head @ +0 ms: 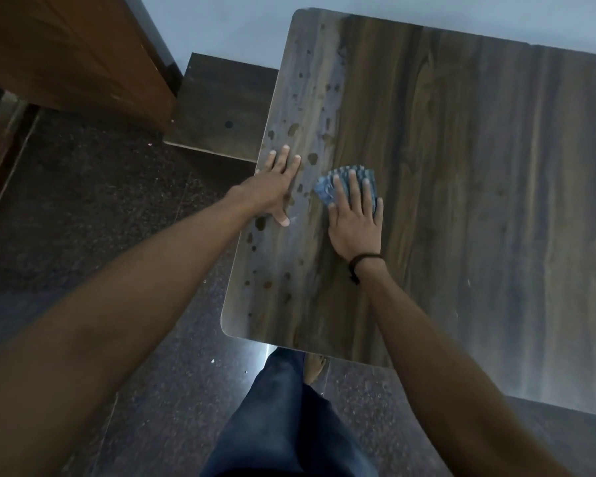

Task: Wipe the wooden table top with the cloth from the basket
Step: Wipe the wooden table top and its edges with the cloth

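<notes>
On the streaky wooden table top (461,173), right hand (353,215) presses a blue cloth (324,192) with flat fingers; left hand (276,187) lies splayed.

Single head view, wide-angle, from above, facing forward-down onto table top (461,201), close.

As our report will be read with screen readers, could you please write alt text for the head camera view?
A person's right hand presses a blue cloth flat on a wooden table top, while the left hand rests flat near the table's left edge. Dark spots dot the left strip of the top.
</notes>
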Motion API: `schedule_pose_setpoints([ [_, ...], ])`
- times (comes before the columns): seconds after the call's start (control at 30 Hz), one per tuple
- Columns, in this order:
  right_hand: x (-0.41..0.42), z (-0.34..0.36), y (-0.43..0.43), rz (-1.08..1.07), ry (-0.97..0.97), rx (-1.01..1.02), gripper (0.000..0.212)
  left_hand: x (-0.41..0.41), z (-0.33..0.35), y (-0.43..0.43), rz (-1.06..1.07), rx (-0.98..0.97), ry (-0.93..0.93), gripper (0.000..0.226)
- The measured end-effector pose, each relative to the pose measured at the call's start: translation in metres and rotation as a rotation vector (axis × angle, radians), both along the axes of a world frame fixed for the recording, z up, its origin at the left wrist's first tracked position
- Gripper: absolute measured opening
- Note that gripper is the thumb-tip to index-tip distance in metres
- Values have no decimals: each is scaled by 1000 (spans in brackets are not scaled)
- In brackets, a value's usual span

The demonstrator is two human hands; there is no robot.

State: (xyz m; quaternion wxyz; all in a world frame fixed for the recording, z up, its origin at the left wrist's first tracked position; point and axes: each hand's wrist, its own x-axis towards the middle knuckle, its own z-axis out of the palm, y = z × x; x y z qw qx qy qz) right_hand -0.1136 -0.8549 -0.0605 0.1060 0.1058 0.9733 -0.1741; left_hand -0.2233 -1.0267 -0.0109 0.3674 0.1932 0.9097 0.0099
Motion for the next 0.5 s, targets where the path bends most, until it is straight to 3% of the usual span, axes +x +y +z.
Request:
schedule_pose_setpoints([
  [0.17, 97, 0, -33, 75, 81, 11, 57, 21, 1, -3, -3, 18, 69, 141],
  [0.27, 145, -4, -42, 81, 82, 7, 57, 46, -2, -9, 30, 24, 6, 143],
  [0.5, 54, -10, -32, -29, 79, 8, 58, 60, -2, -12, 17, -9, -7, 145],
])
